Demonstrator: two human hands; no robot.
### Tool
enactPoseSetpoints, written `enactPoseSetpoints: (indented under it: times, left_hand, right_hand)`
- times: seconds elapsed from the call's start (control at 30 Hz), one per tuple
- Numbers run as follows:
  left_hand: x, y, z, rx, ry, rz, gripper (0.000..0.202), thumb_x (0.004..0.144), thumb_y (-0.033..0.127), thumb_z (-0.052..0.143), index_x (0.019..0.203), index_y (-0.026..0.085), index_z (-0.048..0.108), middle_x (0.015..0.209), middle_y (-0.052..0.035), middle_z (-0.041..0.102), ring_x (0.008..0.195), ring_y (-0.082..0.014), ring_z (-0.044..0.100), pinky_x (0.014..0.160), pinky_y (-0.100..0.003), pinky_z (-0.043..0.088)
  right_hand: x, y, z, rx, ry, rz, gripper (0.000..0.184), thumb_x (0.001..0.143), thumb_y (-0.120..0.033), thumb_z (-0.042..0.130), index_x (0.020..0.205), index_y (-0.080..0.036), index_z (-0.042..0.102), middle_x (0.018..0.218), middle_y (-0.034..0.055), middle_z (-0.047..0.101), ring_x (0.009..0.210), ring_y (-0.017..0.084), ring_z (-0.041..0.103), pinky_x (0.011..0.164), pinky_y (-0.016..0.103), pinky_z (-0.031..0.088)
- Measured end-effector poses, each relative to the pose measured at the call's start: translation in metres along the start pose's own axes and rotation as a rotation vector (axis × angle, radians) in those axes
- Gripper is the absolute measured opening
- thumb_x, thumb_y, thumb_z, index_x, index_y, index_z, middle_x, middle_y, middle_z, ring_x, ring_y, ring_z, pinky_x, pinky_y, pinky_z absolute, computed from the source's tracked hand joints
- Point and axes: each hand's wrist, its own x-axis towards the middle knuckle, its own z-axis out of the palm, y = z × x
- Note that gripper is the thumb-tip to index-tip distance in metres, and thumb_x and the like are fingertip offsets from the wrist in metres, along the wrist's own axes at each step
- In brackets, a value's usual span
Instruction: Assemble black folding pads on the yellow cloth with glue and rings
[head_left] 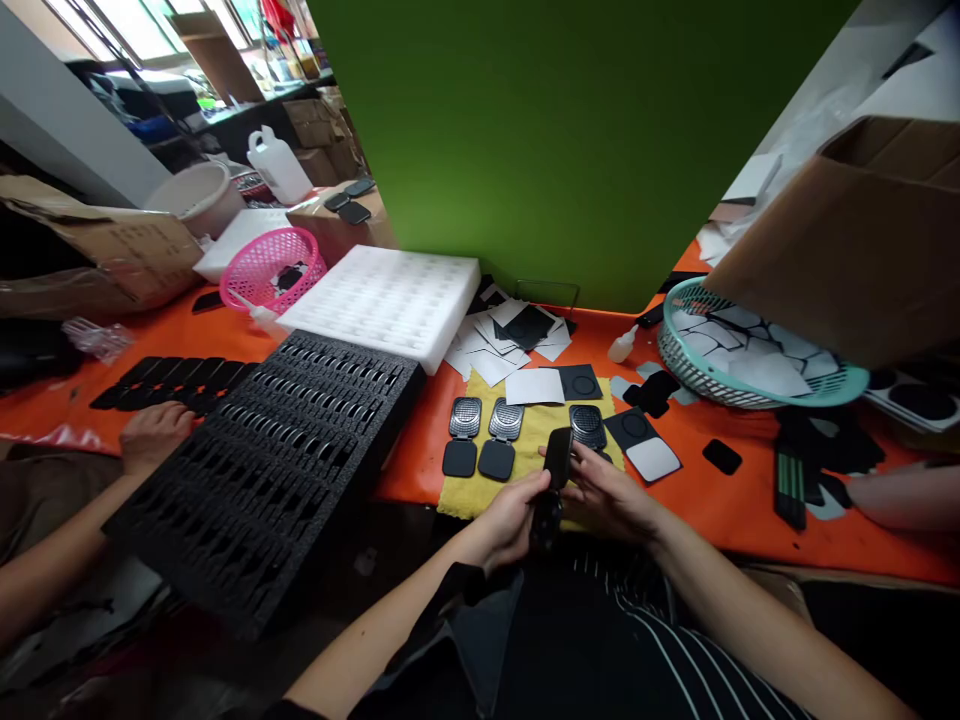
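Both my hands meet at the near edge of the orange table, over a yellow cloth (pixel 525 440). My left hand (pixel 514 515) and my right hand (pixel 604 495) are closed together on a small black hinged case (pixel 555 480), held open and upright between them. On the cloth lie two open black cases (pixel 480 435) with mesh-like insides, and a third (pixel 587 425) just beyond my right hand. Black and white square pads (pixel 645 445) lie beside the cloth.
A black slotted foam tray (pixel 277 460) overhangs the table at left, with another person's hand (pixel 154 435) beside it. Behind are a white foam tray (pixel 386 300), a pink basket (pixel 274 265) and a green board (pixel 570 140). A teal basket (pixel 750 350) of pads and a cardboard box (pixel 855 240) stand right.
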Motion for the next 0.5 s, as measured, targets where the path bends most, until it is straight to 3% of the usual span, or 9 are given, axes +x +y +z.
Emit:
enactPoseSetpoints:
  times: [0.07,0.13,0.2,0.3,0.4,0.5]
  left_hand:
    - [-0.006,0.003,0.001,0.113,-0.034,-0.088,0.053,0.082,0.054,0.03,0.092,0.011,0.058,0.061,-0.0021,0.054,0.046,-0.0087,0.045,0.05,-0.022,0.038]
    - [-0.009,0.009,-0.005,0.394,0.009,-0.058,0.059,0.084,0.055,0.022,0.092,0.01,0.059,0.066,-0.0051,0.057,0.054,-0.0122,0.051,0.056,-0.025,0.042]
    - [-0.008,0.018,-0.019,0.694,0.139,0.104,0.052,0.085,0.051,0.026,0.1,0.013,0.059,0.088,-0.0088,0.061,0.08,-0.0187,0.056,0.075,-0.032,0.043]
    - [-0.003,0.031,-0.044,1.211,0.28,0.352,0.043,0.083,0.044,0.039,0.117,0.021,0.049,0.125,-0.0074,0.048,0.119,-0.0246,0.035,0.101,-0.042,0.021]
    - [0.001,0.029,-0.063,1.692,0.277,0.406,0.052,0.081,0.046,0.042,0.129,0.025,0.036,0.139,-0.0049,0.031,0.129,-0.0267,0.019,0.104,-0.052,0.006]
    - [0.001,0.013,-0.07,1.869,0.327,0.366,0.061,0.082,0.053,0.033,0.135,0.023,0.024,0.143,-0.0048,0.021,0.13,-0.0259,0.017,0.103,-0.053,0.009]
  right_hand:
    - [-0.001,0.005,0.004,0.0,0.029,-0.013,0.049,0.07,-0.038,0.063,0.115,-0.026,0.047,0.094,0.0038,0.059,0.076,0.013,0.056,0.063,0.024,0.042]
    - [0.004,0.006,0.002,-0.048,0.113,-0.031,0.038,0.069,-0.037,0.064,0.101,-0.02,0.053,0.076,0.0001,0.057,0.059,0.008,0.05,0.051,0.019,0.038]
    - [0.015,0.002,-0.005,-0.148,0.181,-0.046,0.028,0.071,-0.04,0.061,0.085,-0.017,0.053,0.061,-0.0041,0.049,0.047,0.005,0.042,0.043,0.017,0.032]
    - [0.039,-0.01,-0.021,-0.403,0.232,-0.032,0.025,0.074,-0.041,0.056,0.077,-0.017,0.05,0.054,-0.0058,0.044,0.044,0.007,0.042,0.041,0.018,0.035]
    - [0.066,-0.018,-0.029,-0.69,0.264,0.058,0.02,0.076,-0.035,0.052,0.085,-0.016,0.052,0.056,-0.0038,0.049,0.047,0.009,0.05,0.045,0.02,0.041]
    - [0.088,-0.013,-0.027,-0.85,0.286,0.122,0.03,0.078,-0.027,0.05,0.106,-0.016,0.049,0.054,-0.0034,0.052,0.044,0.011,0.052,0.043,0.02,0.04]
